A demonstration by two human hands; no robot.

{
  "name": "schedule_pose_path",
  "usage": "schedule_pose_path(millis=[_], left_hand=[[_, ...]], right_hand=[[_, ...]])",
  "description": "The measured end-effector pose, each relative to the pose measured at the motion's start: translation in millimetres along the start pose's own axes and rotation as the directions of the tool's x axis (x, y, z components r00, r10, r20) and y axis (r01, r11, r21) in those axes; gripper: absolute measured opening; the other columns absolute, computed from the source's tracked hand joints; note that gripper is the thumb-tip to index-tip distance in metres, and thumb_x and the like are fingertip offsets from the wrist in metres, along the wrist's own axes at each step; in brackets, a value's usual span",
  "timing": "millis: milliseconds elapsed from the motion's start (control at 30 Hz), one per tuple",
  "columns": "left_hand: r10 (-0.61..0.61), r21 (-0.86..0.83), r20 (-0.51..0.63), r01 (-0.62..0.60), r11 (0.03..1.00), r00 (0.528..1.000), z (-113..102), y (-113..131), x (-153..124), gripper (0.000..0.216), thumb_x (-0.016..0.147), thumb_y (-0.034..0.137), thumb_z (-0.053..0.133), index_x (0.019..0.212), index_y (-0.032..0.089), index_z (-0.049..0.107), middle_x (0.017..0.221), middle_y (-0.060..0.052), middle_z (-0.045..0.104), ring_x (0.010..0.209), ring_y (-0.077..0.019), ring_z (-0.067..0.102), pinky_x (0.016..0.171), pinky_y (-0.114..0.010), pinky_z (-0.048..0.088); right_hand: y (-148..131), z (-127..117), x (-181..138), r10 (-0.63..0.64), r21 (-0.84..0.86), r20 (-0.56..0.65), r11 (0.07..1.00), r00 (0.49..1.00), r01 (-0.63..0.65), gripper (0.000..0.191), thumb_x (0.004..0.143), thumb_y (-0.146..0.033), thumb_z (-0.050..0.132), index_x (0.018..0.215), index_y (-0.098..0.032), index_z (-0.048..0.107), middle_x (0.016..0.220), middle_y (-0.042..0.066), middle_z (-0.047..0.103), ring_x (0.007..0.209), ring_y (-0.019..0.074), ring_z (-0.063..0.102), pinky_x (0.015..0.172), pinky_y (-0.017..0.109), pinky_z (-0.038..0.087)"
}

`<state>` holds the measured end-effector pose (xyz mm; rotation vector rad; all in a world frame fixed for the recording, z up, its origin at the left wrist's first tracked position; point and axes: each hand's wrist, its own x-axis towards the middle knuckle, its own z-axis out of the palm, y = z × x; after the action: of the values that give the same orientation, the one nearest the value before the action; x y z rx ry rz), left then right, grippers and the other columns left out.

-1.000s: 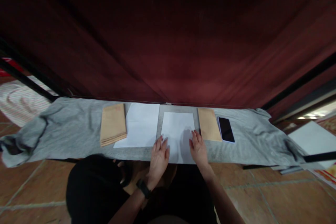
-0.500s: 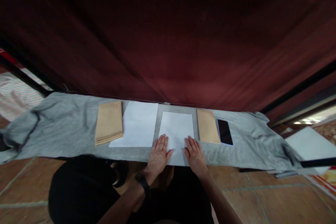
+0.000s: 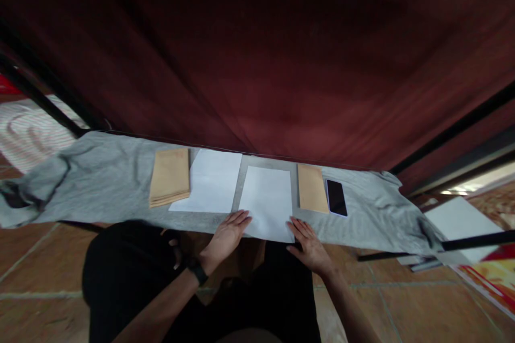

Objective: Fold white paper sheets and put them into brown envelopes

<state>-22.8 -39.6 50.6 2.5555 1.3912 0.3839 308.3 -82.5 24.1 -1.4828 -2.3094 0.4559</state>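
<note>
A white sheet of paper lies flat in front of me on the grey cloth. My left hand rests at its lower left edge, fingers stretched out and close together. At the lower right edge, my right hand has its fingers extended, the tips touching or just beside the paper. Neither hand grips anything. To the left is a second area of white paper, partly covered by a stack of brown envelopes. A single brown envelope lies right of the front sheet.
A phone with a dark screen lies beside the right-hand envelope. Behind the cloth-covered bench hangs a dark red curtain. Black bars run at the right side, near a white board low down. Below is a tiled floor.
Both hands have slid outward and toward me, from the sheet's surface to its lower edges. The sheet's near edge is now less covered. The view has shifted slightly.
</note>
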Motion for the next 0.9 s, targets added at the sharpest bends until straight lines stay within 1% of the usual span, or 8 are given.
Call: schedule_pose_path(millis=[100, 200, 300, 400, 500, 633, 767, 900], left_hand=[[0.02, -0.047, -0.028, -0.021, 0.999, 0.999, -2.7, 2.9, 1.4, 0.038, 0.096, 0.014, 0.044, 0.122, 0.024, 0.07, 0.134, -0.004, 0.066, 0.128, -0.0196, 0.058, 0.112, -0.041, 0.044], [0.063, -0.112, -0.044, -0.068, 0.991, 0.997, -4.5, 3.6, -4.8, 0.035, 0.097, 0.016, 0.046, 0.119, 0.025, 0.071, 0.129, -0.003, 0.069, 0.123, -0.0194, 0.062, 0.11, -0.041, 0.046], [0.12, -0.191, -0.019, -0.121, 0.974, 0.993, -7.9, 0.3, -13.9, 0.032, 0.098, 0.017, 0.048, 0.12, 0.025, 0.071, 0.126, -0.003, 0.071, 0.12, -0.0193, 0.063, 0.109, -0.041, 0.047], [0.112, -0.263, -0.024, -0.115, 0.958, 0.993, -11.6, -7.4, -20.5, 0.04, 0.092, 0.012, 0.053, 0.127, 0.025, 0.067, 0.133, -0.003, 0.067, 0.125, -0.0198, 0.06, 0.111, -0.042, 0.045], [0.056, -0.366, -0.031, -0.063, 0.929, 0.998, -13.0, -16.4, -21.4, 0.045, 0.087, 0.01, 0.056, 0.127, 0.026, 0.067, 0.135, -0.003, 0.065, 0.128, -0.0202, 0.058, 0.112, -0.042, 0.043], [-0.065, -0.548, 0.005, 0.057, 0.835, 0.998, -12.5, -25.3, -14.1, 0.022, 0.09, 0.028, 0.058, 0.102, 0.023, 0.076, 0.116, -0.004, 0.075, 0.109, -0.021, 0.067, 0.1, -0.036, 0.05], [-0.28, -0.59, -0.025, 0.212, 0.779, 0.96, -10.9, -31.1, 2.1, 0.034, 0.09, 0.047, 0.057, 0.087, 0.019, 0.074, 0.085, -0.002, 0.075, 0.08, -0.0194, 0.068, 0.076, -0.028, 0.052], [-0.404, -0.577, -0.089, 0.283, 0.766, 0.91, -9.1, -33.7, 27.6, 0.036, 0.091, 0.048, 0.052, 0.077, 0.018, 0.067, 0.073, 0.0, 0.068, 0.071, -0.0161, 0.061, 0.067, -0.024, 0.046]], right_hand=[[4.1, -3.2, -7.1, -0.019, 0.004, 0.0, 1.0, 1.0, 0.019, 0.061, 0.091, -0.029, 0.06, 0.15, -0.03, 0.044, 0.157, 0.005, 0.042, 0.144, 0.0271, 0.04, 0.121, 0.053, 0.03], [6.3, 0.2, -9.2, -0.013, 0.036, -0.092, 0.999, 0.996, 0.017, 0.051, 0.095, -0.018, 0.048, 0.144, -0.031, 0.053, 0.151, 0.004, 0.051, 0.14, 0.0233, 0.046, 0.12, 0.051, 0.032], [3.5, 6.3, -8.3, -0.023, 0.08, -0.169, 0.996, 0.985, 0.037, 0.056, 0.09, -0.007, 0.045, 0.139, -0.03, 0.058, 0.147, 0.004, 0.055, 0.139, 0.023, 0.047, 0.119, 0.054, 0.033], [-3.4, 10.2, -5.6, -0.03, 0.145, -0.186, 0.988, 0.982, 0.057, 0.055, 0.088, -0.005, 0.046, 0.134, -0.03, 0.063, 0.14, 0.005, 0.061, 0.135, 0.022, 0.052, 0.119, 0.054, 0.033], [-10.4, 9.5, -0.9, 0.014, 0.229, -0.219, 0.973, 0.976, 0.038, 0.039, 0.092, -0.014, 0.052, 0.124, -0.029, 0.07, 0.127, 0.005, 0.07, 0.126, 0.0222, 0.059, 0.116, 0.053, 0.037], [-14.3, 4.0, 8.7, 0.073, 0.305, -0.194, 0.952, 0.978, -0.011, 0.023, 0.095, -0.033, 0.057, 0.106, -0.027, 0.076, 0.114, 0.006, 0.075, 0.115, 0.024, 0.064, 0.11, 0.05, 0.042], [-11.9, 1.8, 23.0, 0.269, 0.351, -0.145, 0.914, 0.952, -0.205, 0.04, 0.097, -0.049, 0.05, 0.086, -0.021, 0.076, 0.093, 0.008, 0.077, 0.095, 0.0251, 0.07, 0.091, 0.04, 0.052], [-10.6, 2.0, 44.1, 0.41, 0.373, -0.145, 0.866, 0.9, -0.335, 0.045, 0.098, -0.052, 0.043, 0.092, -0.018, 0.073, 0.081, 0.007, 0.075, 0.08, 0.0236, 0.071, 0.072, 0.031, 0.051]])
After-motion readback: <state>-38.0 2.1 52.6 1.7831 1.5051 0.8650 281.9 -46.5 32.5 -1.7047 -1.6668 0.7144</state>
